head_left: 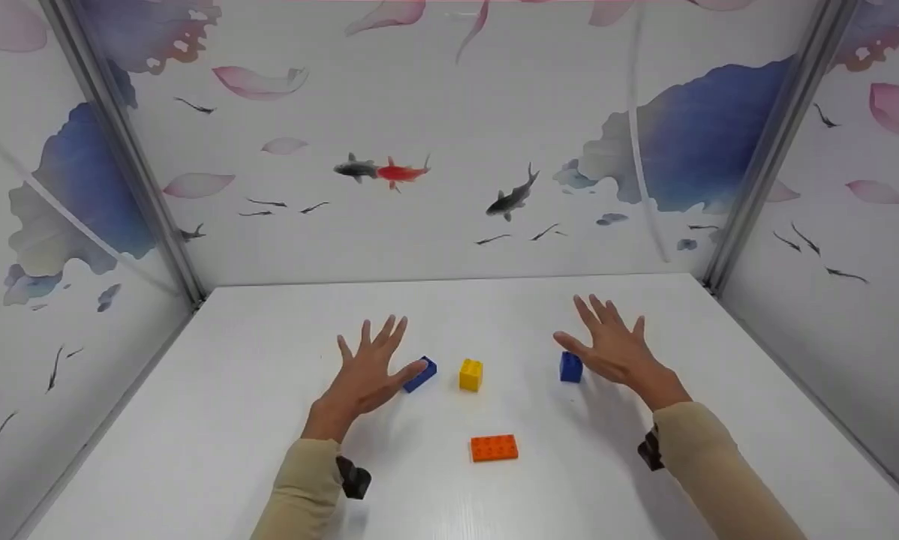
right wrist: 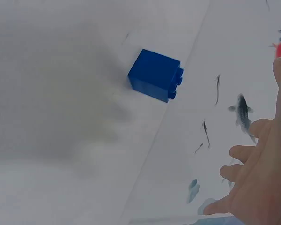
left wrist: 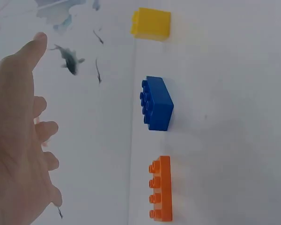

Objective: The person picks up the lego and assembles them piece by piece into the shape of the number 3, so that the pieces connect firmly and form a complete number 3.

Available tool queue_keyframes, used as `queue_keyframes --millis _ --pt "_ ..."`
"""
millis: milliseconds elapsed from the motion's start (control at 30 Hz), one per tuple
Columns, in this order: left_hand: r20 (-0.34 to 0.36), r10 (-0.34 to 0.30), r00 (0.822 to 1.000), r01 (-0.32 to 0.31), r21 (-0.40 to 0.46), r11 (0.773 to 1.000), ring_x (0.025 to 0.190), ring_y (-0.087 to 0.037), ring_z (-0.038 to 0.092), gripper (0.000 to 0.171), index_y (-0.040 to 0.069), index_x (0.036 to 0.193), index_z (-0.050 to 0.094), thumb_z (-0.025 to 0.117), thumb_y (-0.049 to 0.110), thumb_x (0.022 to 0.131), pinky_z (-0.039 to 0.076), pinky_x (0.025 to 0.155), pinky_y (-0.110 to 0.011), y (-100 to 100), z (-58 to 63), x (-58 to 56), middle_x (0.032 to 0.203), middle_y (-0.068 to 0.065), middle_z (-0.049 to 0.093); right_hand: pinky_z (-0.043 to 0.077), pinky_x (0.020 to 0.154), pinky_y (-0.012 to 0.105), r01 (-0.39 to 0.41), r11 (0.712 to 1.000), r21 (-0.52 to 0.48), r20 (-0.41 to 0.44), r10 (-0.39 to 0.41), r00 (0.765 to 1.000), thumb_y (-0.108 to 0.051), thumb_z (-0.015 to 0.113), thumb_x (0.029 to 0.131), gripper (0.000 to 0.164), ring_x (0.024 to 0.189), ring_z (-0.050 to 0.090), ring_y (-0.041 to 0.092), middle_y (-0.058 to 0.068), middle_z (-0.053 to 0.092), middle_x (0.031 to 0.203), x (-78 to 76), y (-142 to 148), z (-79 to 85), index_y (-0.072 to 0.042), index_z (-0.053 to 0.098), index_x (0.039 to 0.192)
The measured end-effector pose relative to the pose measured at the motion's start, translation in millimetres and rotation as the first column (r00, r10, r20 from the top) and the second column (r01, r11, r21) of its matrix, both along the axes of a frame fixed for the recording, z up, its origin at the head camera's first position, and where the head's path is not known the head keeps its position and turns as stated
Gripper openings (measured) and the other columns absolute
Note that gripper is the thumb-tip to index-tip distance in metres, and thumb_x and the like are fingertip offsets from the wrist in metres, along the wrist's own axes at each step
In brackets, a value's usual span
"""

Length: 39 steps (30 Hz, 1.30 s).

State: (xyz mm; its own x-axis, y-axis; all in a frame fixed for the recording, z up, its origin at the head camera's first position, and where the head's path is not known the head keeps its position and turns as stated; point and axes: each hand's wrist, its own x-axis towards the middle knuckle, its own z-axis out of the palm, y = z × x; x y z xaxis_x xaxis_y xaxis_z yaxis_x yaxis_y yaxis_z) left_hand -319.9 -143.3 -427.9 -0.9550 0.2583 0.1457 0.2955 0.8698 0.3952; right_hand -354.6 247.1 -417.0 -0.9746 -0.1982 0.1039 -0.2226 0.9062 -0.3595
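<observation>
My left hand (head_left: 369, 377) is held over the table with fingers spread and nothing in it. In the head view its thumb overlaps a long blue brick (head_left: 421, 376). That studded blue brick (left wrist: 157, 104) shows whole in the left wrist view. To its right stands a yellow brick (head_left: 470, 375). An orange brick (head_left: 494, 448), studs up, lies nearer the front. My right hand (head_left: 616, 347), also spread and holding nothing, hovers over a short, tall blue brick (head_left: 570, 367), whose upper edge the hand partly covers. The right wrist view shows this blue brick (right wrist: 155, 75) apart from the palm.
A white table (head_left: 254, 390) is enclosed by printed panels with fish and petals at the back (head_left: 434, 240) and both sides. Grey metal posts (head_left: 765, 150) stand at the back corners. Dark straps (head_left: 353, 478) sit on both sleeved wrists.
</observation>
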Motion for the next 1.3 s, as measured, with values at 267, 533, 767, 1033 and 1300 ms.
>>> queue_keyframes --millis 267,533,767,1033,1300 --pt "0.026 -0.021 0.999 0.013 0.275 0.961 0.157 -0.039 0.002 0.08 0.023 0.161 0.018 0.048 0.061 0.097 -0.011 0.121 -0.067 11.3 -13.3 15.7 0.17 -0.005 0.015 -0.007 0.116 0.075 0.007 0.967 -0.253 0.013 -0.004 1.0 -0.064 0.041 0.099 0.087 0.155 0.002 0.046 0.019 0.005 0.169 8.3 -3.1 -4.6 -0.016 0.006 0.163" --pt "0.056 -0.038 0.998 0.008 0.46 0.888 0.157 -0.036 0.013 0.074 0.024 0.16 0.025 0.049 0.058 0.098 0.005 0.124 -0.065 21.6 -32.1 23.4 0.168 -0.005 0.024 0.014 0.121 0.068 0.098 0.881 -0.464 0.067 -0.075 0.995 -0.064 0.047 0.098 0.085 0.155 0.011 0.044 0.018 0.011 0.169 10.5 1.4 -15.5 -0.02 0.013 0.162" --pt "0.099 -0.018 0.995 -0.036 0.518 0.855 0.152 -0.037 0.028 0.073 0.025 0.158 0.032 0.048 0.062 0.097 0.024 0.12 -0.065 29.2 -33.1 22.9 0.165 -0.007 0.031 0.027 0.122 0.057 0.123 0.758 -0.641 0.08 -0.094 0.992 -0.053 0.056 0.098 0.078 0.153 0.027 0.036 0.014 0.027 0.166 10.7 9.8 -29.5 -0.014 0.028 0.159" --pt "0.14 -0.074 0.987 -0.023 0.588 0.808 0.147 -0.034 0.039 0.072 0.021 0.156 0.036 0.05 0.06 0.098 0.037 0.117 -0.056 36.2 -42.9 20.3 0.159 -0.01 0.041 0.038 0.119 0.039 0.219 0.462 -0.859 0.185 -0.119 0.976 -0.042 0.058 0.1 0.064 0.144 0.042 0.019 0.007 0.039 0.161 1.3 18.9 -45.7 -0.011 0.039 0.153" --pt "0.175 -0.206 0.963 0.042 0.656 0.754 0.132 -0.033 0.056 0.066 0.013 0.149 0.045 0.062 0.049 0.096 0.054 0.103 -0.047 37.0 -55.9 19.1 0.142 -0.014 0.058 0.032 0.123 0.041 0.289 0.348 -0.892 0.3 -0.025 0.954 -0.036 0.057 0.102 0.068 0.153 0.029 0.023 0.008 0.028 0.166 -4.7 25.9 -64.7 -0.009 0.03 0.157"
